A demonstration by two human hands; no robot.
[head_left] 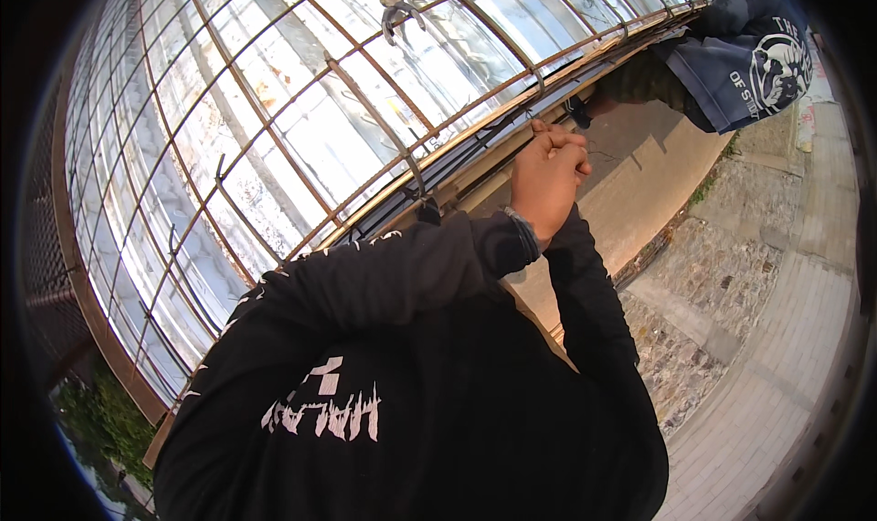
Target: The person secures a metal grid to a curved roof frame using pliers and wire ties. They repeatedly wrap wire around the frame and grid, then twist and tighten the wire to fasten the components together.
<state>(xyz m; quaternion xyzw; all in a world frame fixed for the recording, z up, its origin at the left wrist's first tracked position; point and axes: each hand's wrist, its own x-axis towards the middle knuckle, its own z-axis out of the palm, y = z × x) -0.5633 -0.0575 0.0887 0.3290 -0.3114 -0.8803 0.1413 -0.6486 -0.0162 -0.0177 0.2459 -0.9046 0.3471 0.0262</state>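
Observation:
My left hand (pixel 546 178) is closed, its fingertips pinched together at the edge beam beside the steel mesh. Whatever it grips is too small to make out; a thin dark wire end (pixel 530 115) sticks up close to the fingertips. My right forearm (pixel 585 279) reaches up to the same spot, but the hand at its end is hidden behind my left hand. Rusty reinforcing bars (pixel 365 105) cross in a grid over shiny corrugated metal decking (pixel 274 92). Pincers (pixel 397 14) lie on the grid farther off, apart from both hands.
A co-worker in dark printed clothing (pixel 749 64) leans in at the upper right, arm reaching to the same edge. Below the beam is a drop to a stony strip (pixel 703 293) and pale paving (pixel 786 366). Greenery (pixel 105 421) shows at the lower left.

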